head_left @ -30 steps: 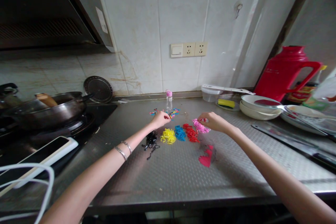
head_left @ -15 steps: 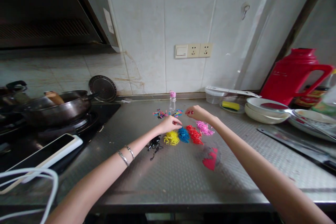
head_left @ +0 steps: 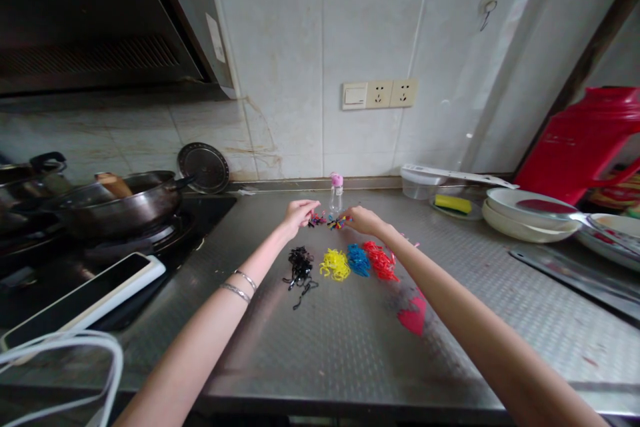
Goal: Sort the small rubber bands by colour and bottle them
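Small rubber bands lie on the steel counter, sorted by colour in a row: a black pile [head_left: 300, 265], a yellow pile [head_left: 335, 265], a blue pile [head_left: 359, 260] and a red pile [head_left: 382, 261]. Behind them are two mixed-colour piles. My right hand [head_left: 365, 219] has its fingertips pinched at the right mixed pile [head_left: 338, 221]. My left hand [head_left: 299, 215] hovers by the left mixed pile [head_left: 317, 220], fingers pressed together; whatever they hold is too small to make out. Pink bands are mostly hidden behind my right forearm.
A clear bottle with a pink cap [head_left: 337, 192] stands behind the piles. A clear bag with a red heart [head_left: 413, 315] lies near my right forearm. Bowls [head_left: 530, 217], a knife [head_left: 575, 280] and a red thermos [head_left: 580, 147] are right; a pan [head_left: 120, 203] and phone [head_left: 85, 297] left.
My left hand has moved from above the yellow and blue piles to the back left. My right hand has come down and left to the mixed pile. The view has shifted slightly.
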The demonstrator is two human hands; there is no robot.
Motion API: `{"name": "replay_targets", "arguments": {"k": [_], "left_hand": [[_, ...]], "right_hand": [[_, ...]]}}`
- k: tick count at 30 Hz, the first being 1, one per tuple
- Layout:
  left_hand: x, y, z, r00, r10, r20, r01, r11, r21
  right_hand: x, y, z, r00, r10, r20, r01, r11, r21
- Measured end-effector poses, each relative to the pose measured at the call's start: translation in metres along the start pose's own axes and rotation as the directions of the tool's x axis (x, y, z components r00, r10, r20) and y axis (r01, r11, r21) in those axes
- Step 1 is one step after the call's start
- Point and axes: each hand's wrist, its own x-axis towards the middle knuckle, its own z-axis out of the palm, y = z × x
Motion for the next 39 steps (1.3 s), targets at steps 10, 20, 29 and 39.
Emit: {"name": "replay_targets", "arguments": {"k": [10,20,29,39], "left_hand": [[0.008,0.009,0.003,0.992,-0.118,0.041,0.125,0.911,-0.394],[0.017,0.004,0.001,0.986,-0.158,0.045,0.161,0.873,-0.461],[0.016,-0.01,0.009,0.988,-0.121,0.091,0.129,0.988,-0.09],[0.03,-0.045,0.014,0.958,0.196,0.209,-0.281,0.785,0.552]], "right_hand": [[0.004,0.005,0.013,0.999,0.018,-0.051,-0.019,1.0,-0.02],[-0.003,0.019,0.01,0.981,-0.036,-0.192,0.057,0.993,0.107],[-0.008,0.021,-0.003,0.964,-0.047,-0.262,0.107,0.97,0.22],[-0.03,0.014,-0.055,0.925,-0.07,0.374,-0.08,0.925,0.37]]}}
